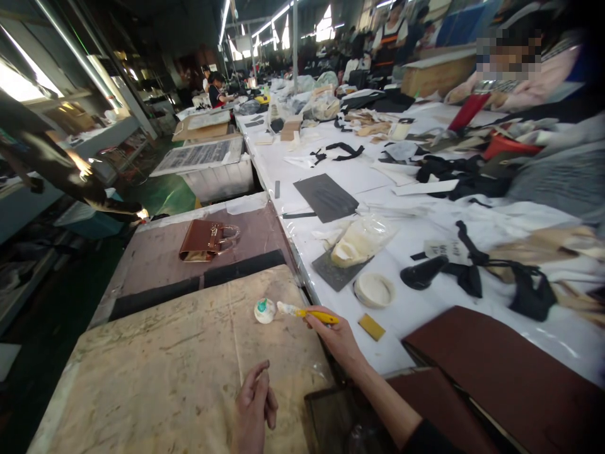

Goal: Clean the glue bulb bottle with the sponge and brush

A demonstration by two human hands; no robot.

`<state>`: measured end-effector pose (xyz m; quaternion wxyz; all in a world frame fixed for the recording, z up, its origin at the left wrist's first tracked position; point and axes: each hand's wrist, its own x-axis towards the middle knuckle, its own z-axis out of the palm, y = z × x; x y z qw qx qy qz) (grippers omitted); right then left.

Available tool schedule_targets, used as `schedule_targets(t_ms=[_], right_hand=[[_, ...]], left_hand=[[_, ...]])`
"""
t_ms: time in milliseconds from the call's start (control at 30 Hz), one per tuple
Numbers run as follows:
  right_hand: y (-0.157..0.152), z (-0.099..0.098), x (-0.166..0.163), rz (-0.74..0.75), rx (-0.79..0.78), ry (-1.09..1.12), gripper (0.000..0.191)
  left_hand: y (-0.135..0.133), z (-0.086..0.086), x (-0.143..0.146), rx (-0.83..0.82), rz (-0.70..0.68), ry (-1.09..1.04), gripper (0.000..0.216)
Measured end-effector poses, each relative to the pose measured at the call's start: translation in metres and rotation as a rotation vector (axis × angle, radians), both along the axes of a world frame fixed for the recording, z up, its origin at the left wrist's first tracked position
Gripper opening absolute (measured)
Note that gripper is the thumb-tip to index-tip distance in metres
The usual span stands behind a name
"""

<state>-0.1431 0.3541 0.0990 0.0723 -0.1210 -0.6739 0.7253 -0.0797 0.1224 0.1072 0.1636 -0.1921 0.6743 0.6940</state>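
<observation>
My right hand (338, 337) is closed round the yellow handle of a brush (317, 315). White stuff coats the brush tip, which points left at a small white pot (265, 312) with a green blob on top. Whether tip and pot touch I cannot tell. Below them, over the stained tan board (165, 372), my left hand (256, 400) holds nothing; its fingers are loosely bent and apart. Beyond the board a small brown handbag (201, 241) lies on a mauve surface. To the right are a white bowl (374, 290) and a small yellow block (372, 327).
A plastic bag with cream-coloured contents (357, 243) rests on a grey sheet. Brown panels (510, 353) lie at the near right. Black straps and scraps (472, 268) spread over the white table (331, 183). A co-worker (524, 82) sits across it; another person's arm (80, 164) is at the left.
</observation>
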Motion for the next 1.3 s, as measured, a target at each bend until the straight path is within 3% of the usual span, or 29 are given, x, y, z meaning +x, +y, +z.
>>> schedule_targets(t_ms=[300,500,667,900,1067,1167,1300], right_hand=[[-0.036,-0.006,-0.022,-0.225,-0.380,-0.157,0.043],[-0.023,-0.011,-0.023,-0.286,-0.425,-0.182,0.033],[-0.033,-0.005,-0.026,-0.255,-0.467,-0.168,0.037],[-0.035,-0.003,-0.034,-0.279,-0.418,-0.153,0.030],[-0.023,0.010,-0.014,-0.254,-0.327,-0.104,0.026],[-0.019,0.017,0.003,-0.193,-0.261,-0.085,0.023],[-0.030,0.022,0.018,-0.077,-0.210,-0.071,0.026]], left_hand=[[-0.002,-0.005,-0.012,-0.004,-0.001,0.017,0.069],[0.006,-0.002,-0.011,0.011,0.072,0.027,0.067],[0.010,-0.005,-0.009,0.028,0.018,-0.016,0.074],[0.013,-0.001,-0.008,0.023,-0.004,-0.025,0.072],[0.004,0.004,-0.012,-0.031,0.035,0.046,0.070],[-0.010,0.009,-0.037,-0.177,0.001,0.226,0.060],[-0.031,0.011,-0.092,-0.264,0.001,0.369,0.053]])
